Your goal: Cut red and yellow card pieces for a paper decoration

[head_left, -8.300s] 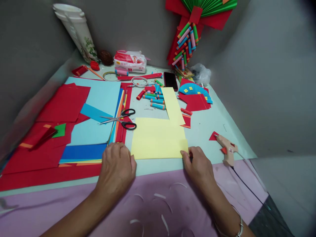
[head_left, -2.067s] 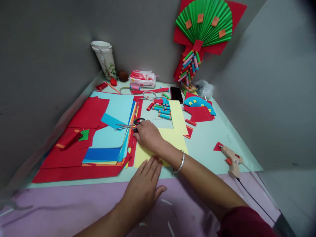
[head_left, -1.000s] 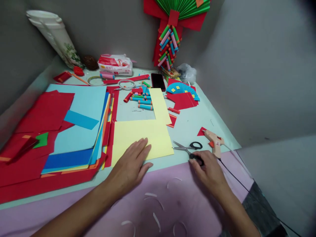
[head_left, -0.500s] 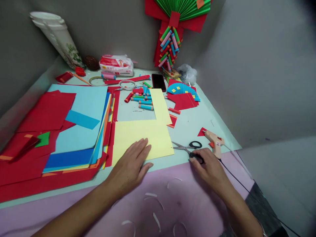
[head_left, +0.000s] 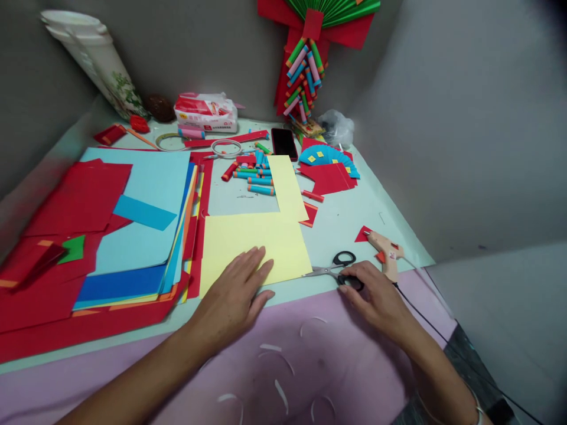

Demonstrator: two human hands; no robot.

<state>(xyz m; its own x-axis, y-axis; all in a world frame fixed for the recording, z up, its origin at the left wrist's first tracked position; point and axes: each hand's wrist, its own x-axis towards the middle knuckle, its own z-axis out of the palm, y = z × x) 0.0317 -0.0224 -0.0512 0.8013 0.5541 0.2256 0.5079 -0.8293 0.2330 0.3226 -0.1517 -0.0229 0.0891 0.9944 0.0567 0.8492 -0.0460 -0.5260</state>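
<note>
- Two hands in view: left hand [head_left: 234,292] lies flat, fingers spread, palm down on the near edge of the yellow sheet [head_left: 254,242]; right hand [head_left: 376,295] rests curled on the near handle loop of the scissors [head_left: 334,271], fingertips touching it, no firm grip discernible.
- One pair of scissors, black handles, lying on the surface with the blade tips touching the yellow sheet's near right corner.
- One yellow sheet, L-shaped, a narrow strip running away from the near block; it sits near the front edge of the surface [head_left: 354,221].
- One glue gun [head_left: 387,254], just beside the right hand, its cord trailing off to the right.
- One stack of coloured paper [head_left: 146,230], light blue on top, red sheets under and left of it, touching the yellow sheet's left edge.
- One cluster of small paper rolls [head_left: 252,174], count uncertain, loose behind the yellow sheet.
- One phone [head_left: 284,143], one blue paper fan [head_left: 328,156], one tissue pack [head_left: 206,112], one cup [head_left: 100,59] at the far left corner; contents not visible.
- One clear bag [head_left: 339,127] by the wall, contents unclear.
- Open room: bare surface between the yellow sheet and glue gun, and right toward the wall; pink cloth [head_left: 287,366] covers the near edge.
</note>
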